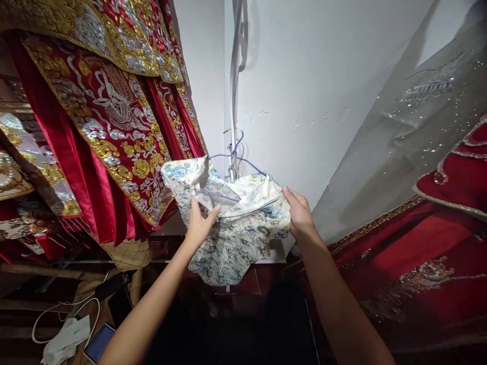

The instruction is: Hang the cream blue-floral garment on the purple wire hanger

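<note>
Up near the white wall (327,91), both hands hold a pale floral garment (232,228) on a purple wire hanger (238,152). The left hand (200,223) pinches its collar area; the right hand (299,213) grips its side edge. Red embroidered robes (110,116) hang just beside it.

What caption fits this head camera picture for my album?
Left hand and right hand hold a floral garment on a purple hanger, beside red embroidered robes.
</note>
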Demonstrator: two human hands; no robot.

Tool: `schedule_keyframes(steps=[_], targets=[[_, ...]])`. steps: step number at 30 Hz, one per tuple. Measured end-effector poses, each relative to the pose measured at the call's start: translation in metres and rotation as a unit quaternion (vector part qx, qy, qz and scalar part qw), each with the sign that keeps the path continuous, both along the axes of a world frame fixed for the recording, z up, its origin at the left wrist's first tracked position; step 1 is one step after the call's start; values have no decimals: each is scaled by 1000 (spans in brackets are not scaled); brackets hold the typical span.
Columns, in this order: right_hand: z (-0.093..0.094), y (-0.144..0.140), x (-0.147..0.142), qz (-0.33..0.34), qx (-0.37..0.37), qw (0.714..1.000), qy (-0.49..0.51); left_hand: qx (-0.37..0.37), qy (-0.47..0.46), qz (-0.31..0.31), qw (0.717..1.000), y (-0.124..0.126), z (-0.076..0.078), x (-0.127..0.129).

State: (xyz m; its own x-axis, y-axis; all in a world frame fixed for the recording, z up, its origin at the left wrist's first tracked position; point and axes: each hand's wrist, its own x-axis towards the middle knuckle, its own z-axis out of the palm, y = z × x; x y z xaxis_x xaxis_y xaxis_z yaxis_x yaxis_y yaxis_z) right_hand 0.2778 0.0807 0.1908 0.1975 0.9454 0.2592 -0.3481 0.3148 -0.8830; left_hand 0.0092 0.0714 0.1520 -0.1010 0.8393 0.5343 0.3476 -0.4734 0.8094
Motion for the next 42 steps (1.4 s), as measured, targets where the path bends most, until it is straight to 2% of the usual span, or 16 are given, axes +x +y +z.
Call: schedule_keyframes(steps=[4,8,11,14,15,16,17,19,20,22,23,26,29,35,38,42], targets=[[-7,-5,8,26,-40,998,-34,10,-148,6,989,8,-11,6],[-33,-14,22,-5,-87,995,-56,-43,-203,-6,978,-3,-38,10],[-68,-30,18,-141,-83,982,-93,-85,-224,-31,970,-22,-60,14],[-108,-55,-3,-374,-67,912,-153,-111,-258,-39,959,-40,-74,17],[-120,-64,-14,-430,-61,887,-156,-119,-266,-45,955,-45,-76,18],[-129,-71,-25,-444,-61,881,-153,-130,-271,-53,952,-50,-77,19],[-136,-77,-37,-404,-72,899,-154,-141,-275,-63,949,-55,-78,21],[-143,-83,-62,-195,-106,959,-174,-159,-283,-85,942,-64,-75,25],[-144,-83,-73,-71,-121,973,-185,-165,-291,-95,937,-69,-73,28],[-142,-81,-93,114,-130,965,-199,-179,-320,-118,923,-78,-67,32],[-141,-80,-100,154,-126,960,-199,-186,-336,-130,914,-82,-64,33],[-137,-79,-112,187,-105,960,-181,-201,-364,-152,897,-92,-56,32],[-137,-79,-108,204,-100,959,-171,-183,-338,-138,913,-96,-56,25],[-143,-75,-86,138,-146,962,-186,-136,-149,-62,977,-87,-94,34],[-145,-75,-86,166,-147,956,-193,-151,-88,-66,982,-81,-112,49],[-146,-76,-88,191,-174,945,-199,-136,-52,-35,989,-80,-119,57]])
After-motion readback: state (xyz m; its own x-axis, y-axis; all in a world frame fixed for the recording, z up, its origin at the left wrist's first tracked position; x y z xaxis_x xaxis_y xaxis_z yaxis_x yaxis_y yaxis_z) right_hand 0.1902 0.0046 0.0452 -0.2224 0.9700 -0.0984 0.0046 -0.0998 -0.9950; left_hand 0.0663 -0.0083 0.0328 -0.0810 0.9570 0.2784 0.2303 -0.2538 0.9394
